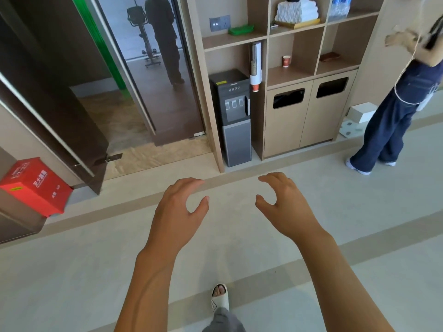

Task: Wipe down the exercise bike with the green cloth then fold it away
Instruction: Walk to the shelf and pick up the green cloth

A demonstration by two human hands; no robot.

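Both hands, left hand [178,207] and right hand [284,203], are hovering empty with fingers loosely spread; fetching the green cloth [241,29] from the shelf [233,40] likely comes first.

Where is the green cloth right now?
The green cloth lies on the top-left shelf, beside the wall socket, above the water dispenser.

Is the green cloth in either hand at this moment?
No: the green cloth lies on a shelf, and the left hand and right hand hold nothing.
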